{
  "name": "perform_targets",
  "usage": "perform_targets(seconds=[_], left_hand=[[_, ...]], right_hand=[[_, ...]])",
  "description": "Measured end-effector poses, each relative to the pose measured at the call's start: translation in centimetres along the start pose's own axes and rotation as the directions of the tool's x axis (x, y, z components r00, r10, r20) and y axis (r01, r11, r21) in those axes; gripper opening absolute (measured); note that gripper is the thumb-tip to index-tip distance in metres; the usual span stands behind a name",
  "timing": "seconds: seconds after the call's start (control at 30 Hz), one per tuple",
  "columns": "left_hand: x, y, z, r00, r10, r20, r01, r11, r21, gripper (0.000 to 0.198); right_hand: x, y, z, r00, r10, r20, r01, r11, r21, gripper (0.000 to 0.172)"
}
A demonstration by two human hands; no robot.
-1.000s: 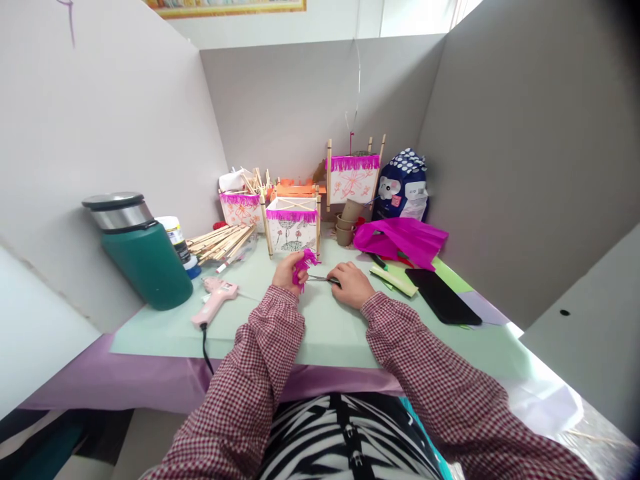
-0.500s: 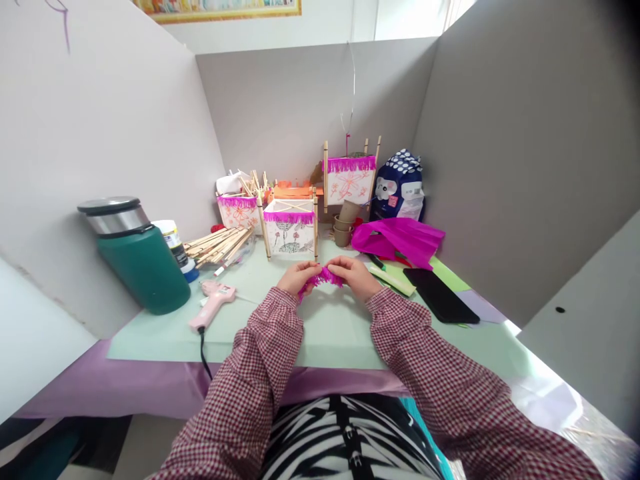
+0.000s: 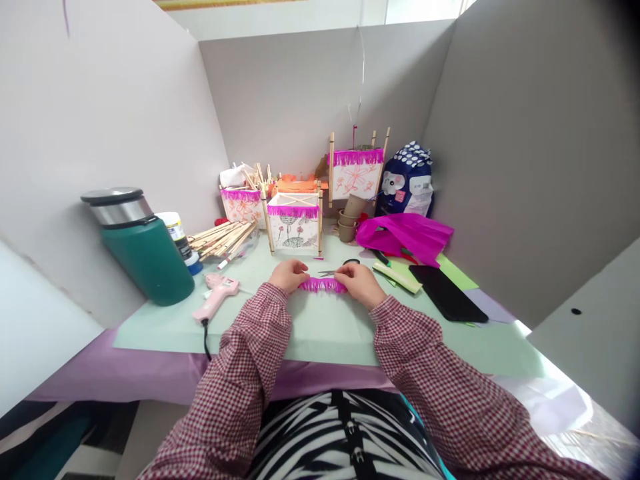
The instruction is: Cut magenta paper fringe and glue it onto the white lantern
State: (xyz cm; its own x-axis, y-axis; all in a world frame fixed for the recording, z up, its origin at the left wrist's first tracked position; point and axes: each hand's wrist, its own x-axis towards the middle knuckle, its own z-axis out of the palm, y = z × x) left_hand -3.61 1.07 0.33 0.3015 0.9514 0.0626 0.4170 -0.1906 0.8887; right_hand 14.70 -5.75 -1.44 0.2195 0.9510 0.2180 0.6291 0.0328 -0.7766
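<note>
A magenta paper fringe strip (image 3: pixel 323 285) is stretched between my two hands, its cut strands hanging downward. My left hand (image 3: pixel 289 275) pinches its left end, and my right hand (image 3: pixel 361 283) pinches the right end. Just behind the strip lie scissors (image 3: pixel 327 273), partly hidden by my right hand. Beyond them stands a small lantern frame (image 3: pixel 294 230) of sticks and drawn-on white paper, with magenta fringe along its top edge. A second fringed lantern (image 3: pixel 356 175) is farther back to the right, and a third fringed paper box (image 3: pixel 243 208) holds sticks at the back left.
A pink glue gun (image 3: pixel 218 297) and a green tumbler (image 3: pixel 147 257) are on the left, near a heap of wooden sticks (image 3: pixel 220 240). On the right are magenta crepe paper (image 3: pixel 410 235), a black phone (image 3: pixel 447 293) and stacked brown cups (image 3: pixel 349 227). Grey panels (image 3: pixel 320 100) enclose the table.
My hands have moved apart, drawing the bunched fringe strip out straight. The scissors behind it now show. The view has tipped slightly downward.
</note>
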Motion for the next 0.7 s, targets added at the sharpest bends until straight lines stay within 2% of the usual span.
perform_targets(seconds=[0.07,0.1,0.17,0.23,0.33,0.43,0.5,0.57,0.7], left_hand=[[-0.2,-0.1,0.2,0.981,0.104,-0.165,-0.087,0.99,0.113,0.012],[-0.5,-0.1,0.3,0.965,0.166,-0.206,-0.13,0.976,0.177,0.012],[-1.4,-0.1,0.5,0.944,0.267,-0.194,-0.199,0.93,0.31,0.014],[-2.6,-0.3,0.6,0.935,0.337,-0.113,-0.264,0.871,0.416,0.02],[-4.0,-0.8,0.5,0.93,0.368,-0.008,-0.311,0.798,0.516,0.029],[-4.6,-1.4,-0.3,0.938,0.341,-0.058,-0.247,0.778,0.578,0.034],[-4.8,-1.5,-0.9,0.937,0.327,-0.122,-0.205,0.798,0.567,0.033],[-4.8,-1.5,-1.6,0.929,0.321,-0.184,-0.185,0.834,0.519,0.03],[-4.9,-1.2,-2.5,0.915,0.299,-0.27,-0.178,0.901,0.395,0.025]], right_hand=[[-0.4,0.0,-0.3,0.99,-0.122,-0.076,0.091,0.939,-0.33,0.017],[-0.7,0.0,-0.5,0.979,-0.174,-0.102,0.11,0.882,-0.458,0.018],[-1.6,-0.4,-0.8,0.958,-0.264,-0.115,0.148,0.795,-0.589,0.024],[-2.5,-0.8,-1.0,0.928,-0.371,-0.045,0.272,0.753,-0.599,0.032],[-3.7,-1.0,-0.5,0.847,-0.505,0.164,0.507,0.678,-0.532,0.054],[-4.2,-0.5,0.2,0.805,-0.475,0.356,0.594,0.653,-0.471,0.075],[-4.1,-0.1,0.5,0.791,-0.415,0.45,0.6,0.672,-0.434,0.08],[-3.8,-0.3,0.8,0.778,-0.42,0.467,0.611,0.679,-0.407,0.08],[-2.6,-1.8,2.0,0.738,-0.533,0.414,0.672,0.638,-0.377,0.083]])
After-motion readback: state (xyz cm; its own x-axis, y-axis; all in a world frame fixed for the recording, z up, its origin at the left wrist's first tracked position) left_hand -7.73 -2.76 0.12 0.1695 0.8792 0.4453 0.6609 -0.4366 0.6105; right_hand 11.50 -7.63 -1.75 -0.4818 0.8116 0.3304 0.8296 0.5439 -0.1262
